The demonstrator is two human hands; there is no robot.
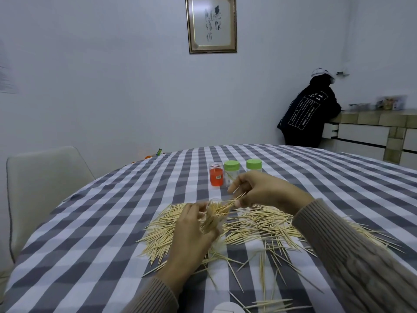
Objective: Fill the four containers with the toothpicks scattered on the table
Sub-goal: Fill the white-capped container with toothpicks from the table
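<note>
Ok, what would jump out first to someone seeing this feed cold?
The pale spread of toothpicks across the checked tablecloth, near the table's front. Above it, the left hand grips a clear jar while the right hand feeds a bunch in. Behind stand an orange jar and two green-lidded jars.

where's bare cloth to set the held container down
Bare cloth lies left of the toothpick pile, toward the chair, and right of the green-lidded jars. Crowded: under both hands and along the near right edge.

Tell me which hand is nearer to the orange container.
Right. The right hand hovers just in front and right of the orange container, pinching toothpicks. The left hand sits farther toward the person, gripping the clear container.
</note>
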